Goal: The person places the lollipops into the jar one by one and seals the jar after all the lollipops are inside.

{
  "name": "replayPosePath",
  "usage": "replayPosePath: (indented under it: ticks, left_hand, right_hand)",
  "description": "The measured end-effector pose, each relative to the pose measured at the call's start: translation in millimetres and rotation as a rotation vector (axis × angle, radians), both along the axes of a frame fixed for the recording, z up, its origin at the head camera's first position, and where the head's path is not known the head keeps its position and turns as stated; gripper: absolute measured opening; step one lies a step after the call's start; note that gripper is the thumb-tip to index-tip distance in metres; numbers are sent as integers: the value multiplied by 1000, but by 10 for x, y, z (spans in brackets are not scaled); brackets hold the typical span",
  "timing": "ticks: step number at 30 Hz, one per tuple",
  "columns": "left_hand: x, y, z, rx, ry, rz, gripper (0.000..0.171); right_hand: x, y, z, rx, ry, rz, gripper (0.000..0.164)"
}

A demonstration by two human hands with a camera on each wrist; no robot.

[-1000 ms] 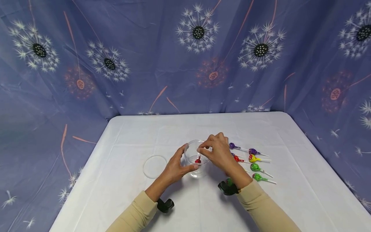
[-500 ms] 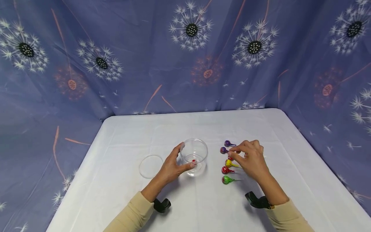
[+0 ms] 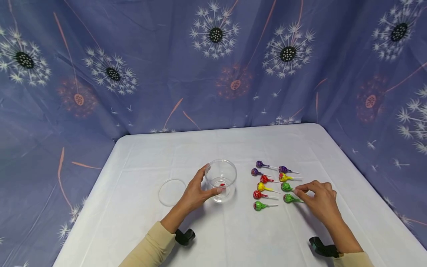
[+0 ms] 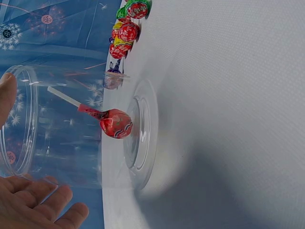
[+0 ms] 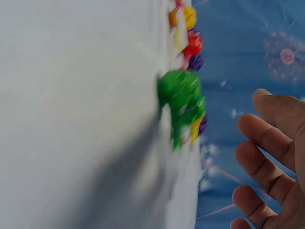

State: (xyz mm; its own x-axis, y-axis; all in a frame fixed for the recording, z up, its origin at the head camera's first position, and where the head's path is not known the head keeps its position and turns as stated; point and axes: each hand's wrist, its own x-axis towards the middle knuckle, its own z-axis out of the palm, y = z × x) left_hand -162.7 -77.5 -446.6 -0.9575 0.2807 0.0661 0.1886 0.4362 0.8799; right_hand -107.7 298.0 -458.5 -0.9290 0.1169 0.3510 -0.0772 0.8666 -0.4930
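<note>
My left hand [image 3: 197,189] holds a clear plastic jar [image 3: 230,178] by its side, thumb at the front and fingers behind. Inside the jar a red-wrapped lollipop [image 4: 116,123] leans with its white stick toward the jar's mouth. At the right, my right hand [image 3: 318,200] reaches over the lollipops, thumb and forefinger at the stick of a green lollipop [image 3: 285,187]. A second green lollipop [image 3: 289,198] lies just below it. In the right wrist view, blurred, the fingers [image 5: 262,164] are spread apart beside the green lollipops with nothing seen between them.
Two columns of lollipops lie right of the jar, among them a purple one [image 3: 261,164], a yellow one [image 3: 284,177] and a red one [image 3: 258,194]. A clear round lid [image 3: 160,193] lies left of the jar on the white table [image 3: 200,148]. A patterned curtain [image 3: 166,66] stands behind.
My right hand has let go of the red lollipop inside the jar and moved right across the lollipops to the green ones. My left hand has kept holding the jar.
</note>
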Motion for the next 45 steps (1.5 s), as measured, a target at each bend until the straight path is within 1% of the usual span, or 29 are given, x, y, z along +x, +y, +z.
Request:
replayPosePath:
  ticks: [6,11,19,28,34,37,40,45]
  left_hand:
    - [-9,-8,-2,12,3,2,92]
    - [-15,-3,-4,10,4,2,92]
    - [-16,-10,2,12,-1,5,91]
    - [0,-8,3,15,0,1,91]
    - [5,-1,4,13,3,0,91]
    - [7,3,5,3,-5,3,91]
    - [12,-2,6,-7,-14,7,92]
    - [13,-13,5,-2,-4,1,91]
  right_hand:
    - [53,106,-123,2,-56,-11,11]
    - [85,150,-175,17,-78,-16,9]
    - [90,222,-255,20,-129,-15,10]
    - [99,269,-337,25,-148,-30,6]
    - [111,292,-327,7,-161,-18,6]
    - [120,286,-302,1,-139,-6,5]
    - [130,264,-243,-6,-106,13,4]
    - [104,213,-95,-24,-60,41,4]
